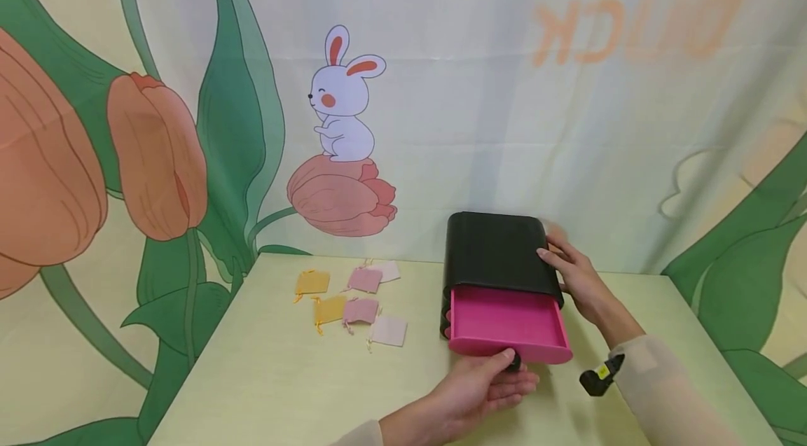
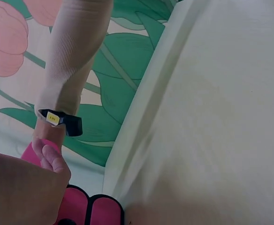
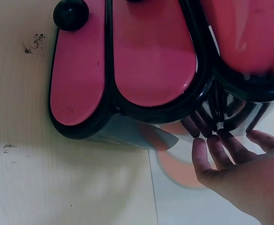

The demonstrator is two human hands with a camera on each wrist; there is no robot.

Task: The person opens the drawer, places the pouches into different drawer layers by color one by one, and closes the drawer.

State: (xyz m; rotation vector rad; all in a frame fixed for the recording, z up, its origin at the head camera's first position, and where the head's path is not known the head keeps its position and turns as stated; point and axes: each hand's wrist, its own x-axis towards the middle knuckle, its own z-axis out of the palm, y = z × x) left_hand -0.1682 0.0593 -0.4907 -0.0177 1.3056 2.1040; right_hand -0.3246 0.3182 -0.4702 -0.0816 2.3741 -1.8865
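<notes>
A small black chest of drawers [image 1: 494, 250] with pink drawer fronts stands on the right half of the table. Its top pink drawer [image 1: 507, 316] is pulled out, and no items show inside. My left hand [image 1: 463, 390] pinches the round black knob [image 1: 515, 363] of that drawer, thumb on top and fingers beneath. My right hand [image 1: 583, 285] rests against the chest's right side, thumb at the top edge. In the right wrist view, the extended fingers [image 3: 231, 150] touch the glossy black side; the lower drawers [image 3: 78, 70] are closed.
Left of the chest lie several small drawstring pouches: yellow [image 1: 313, 283], pink [image 1: 361, 311] and whitish [image 1: 389, 330]. They rest on a pale wooden table [image 1: 271, 376]. A curtain printed with tulips and a rabbit [image 1: 343, 117] hangs behind it.
</notes>
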